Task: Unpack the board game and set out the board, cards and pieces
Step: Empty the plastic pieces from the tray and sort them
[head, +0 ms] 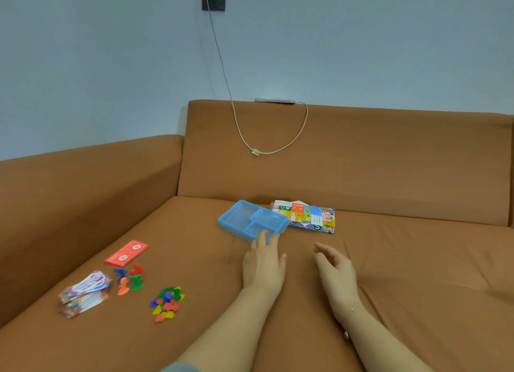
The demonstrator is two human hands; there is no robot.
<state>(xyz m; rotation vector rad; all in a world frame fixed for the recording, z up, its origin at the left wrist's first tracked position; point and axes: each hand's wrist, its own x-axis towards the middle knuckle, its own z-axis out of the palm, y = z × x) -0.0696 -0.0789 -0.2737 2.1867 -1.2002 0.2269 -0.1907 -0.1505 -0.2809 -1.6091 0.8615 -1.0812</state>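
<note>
My job now looks to be getting the emptied blue tray (251, 221) out of the way and going for the colourful box (307, 217) behind it, since I judge the board is not yet laid out. To do it well I should slide the tray aside by its near rim rather than tip it, keep it off the things already set down, and leave the middle of the sofa seat (403, 260) free for the board

My left hand (263, 263) lies palm down with straight, relaxed fingers, the fingertips reaching the near edge of the tray and grasping nothing. My right hand (333, 268) hovers edge-on just beside it, fingers loosely spread, empty

Off to the left lie the red cards (126, 252), the stack of paper money (83, 293), four coloured pawns (130, 278) and a heap of small tokens (167, 303), all well apart from my hands
</note>
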